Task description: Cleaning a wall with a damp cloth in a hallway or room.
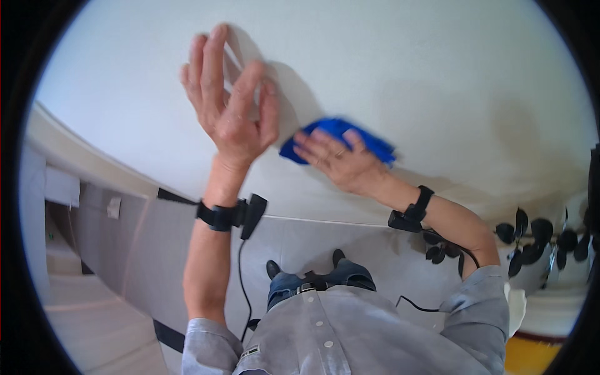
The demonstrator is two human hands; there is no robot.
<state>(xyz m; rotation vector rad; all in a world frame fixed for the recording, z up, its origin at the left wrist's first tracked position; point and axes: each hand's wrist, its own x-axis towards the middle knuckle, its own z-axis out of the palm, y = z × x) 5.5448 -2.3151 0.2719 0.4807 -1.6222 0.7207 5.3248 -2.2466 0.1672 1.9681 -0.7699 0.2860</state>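
A folded blue cloth [335, 126] lies flat against a pale, smooth wall [422, 56]. My right hand [344, 161] presses on it with the fingers spread over its lower part; the cloth's edges look slightly blurred. To the left and higher up, my left hand [234, 103] has its fingers apart and holds nothing. Its fingertips are at the wall, and its shadow falls to the right. Black straps with small devices and cables are on both wrists.
Dark-leaved plant [541, 234] stands at the right, close to my right elbow. Grey floor [300, 239] runs along the wall's foot, with my shoes on it. A corner edge [103, 154] of the wall is at the left. Something yellow [532, 356] shows at lower right.
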